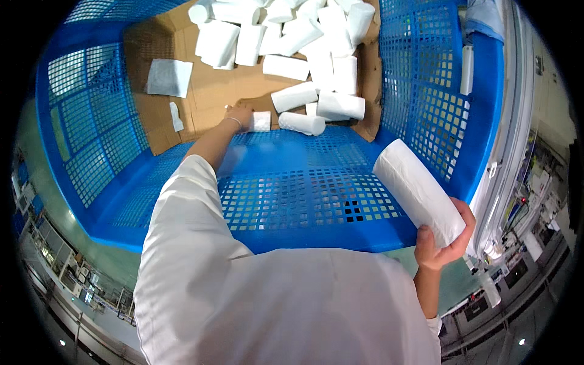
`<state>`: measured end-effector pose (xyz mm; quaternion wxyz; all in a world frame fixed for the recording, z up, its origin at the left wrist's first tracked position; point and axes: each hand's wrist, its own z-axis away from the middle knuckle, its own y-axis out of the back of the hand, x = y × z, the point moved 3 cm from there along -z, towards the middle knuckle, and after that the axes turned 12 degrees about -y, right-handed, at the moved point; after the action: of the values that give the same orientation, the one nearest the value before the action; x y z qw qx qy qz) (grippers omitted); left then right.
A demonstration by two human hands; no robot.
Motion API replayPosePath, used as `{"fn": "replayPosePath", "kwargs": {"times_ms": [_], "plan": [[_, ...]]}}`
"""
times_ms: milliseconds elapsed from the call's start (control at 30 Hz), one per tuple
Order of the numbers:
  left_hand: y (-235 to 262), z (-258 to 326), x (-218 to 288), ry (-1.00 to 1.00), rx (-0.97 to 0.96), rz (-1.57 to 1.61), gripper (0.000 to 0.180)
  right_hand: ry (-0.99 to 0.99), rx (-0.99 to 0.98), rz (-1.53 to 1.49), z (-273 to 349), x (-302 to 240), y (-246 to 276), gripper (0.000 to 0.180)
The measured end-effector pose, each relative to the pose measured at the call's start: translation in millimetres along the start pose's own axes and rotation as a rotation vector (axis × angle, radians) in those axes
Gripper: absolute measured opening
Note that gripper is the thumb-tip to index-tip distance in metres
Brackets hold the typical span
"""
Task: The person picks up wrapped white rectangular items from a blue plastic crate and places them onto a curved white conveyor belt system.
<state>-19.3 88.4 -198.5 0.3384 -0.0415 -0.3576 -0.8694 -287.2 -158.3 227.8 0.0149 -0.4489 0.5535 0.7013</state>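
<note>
My right hand [447, 238] grips the lower end of a white roll [420, 191], which tilts up and left over the front right corner of a blue plastic crate [316, 240]. Down inside the crate, my left hand [239, 115] is closed over another white roll [261, 121] near the front wall. Part of that roll shows right of the hand, and its fingers are partly hidden. Beside it, a white roll [301, 123] lies along the front edge of the cardboard [213, 85] lining the crate floor.
Many white rolls [298, 39] are heaped at the back and right of the crate. A white square sheet [170, 77] and a small white scrap [176, 117] lie on the left. Blue cloth [484, 18] hangs at the back right corner. A metal rail [511, 121] runs outside the right wall.
</note>
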Motion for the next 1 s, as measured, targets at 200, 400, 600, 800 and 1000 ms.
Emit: {"fn": "replayPosePath", "kwargs": {"times_ms": [200, 400, 600, 800, 1000], "plan": [[42.3, 32.8, 23.3, -0.187, -0.018, -0.085, 0.061, -0.041, 0.018, -0.086, 0.1, 3.3, -1.9, 0.063], [86.4, 46.2, 90.0, -0.536, -0.232, 0.599, 0.069, 0.027, -0.033, -0.026, -1.1, 3.2, 1.6, 0.062], [65.6, -8.7, 131.9, -0.665, -0.379, 0.671, 0.079, 0.072, -0.093, -0.066, -4.8, 1.7, -1.3, 0.061], [60.4, -44.6, 125.3, -0.482, -0.544, 0.768, 0.079, 0.079, -0.061, 0.017, -3.7, -4.4, -1.7, 0.059], [51.5, -57.7, 120.8, -0.650, -0.530, 0.649, 0.088, 0.077, -0.030, 0.086, -4.6, -1.2, 2.0, 0.055]]}}
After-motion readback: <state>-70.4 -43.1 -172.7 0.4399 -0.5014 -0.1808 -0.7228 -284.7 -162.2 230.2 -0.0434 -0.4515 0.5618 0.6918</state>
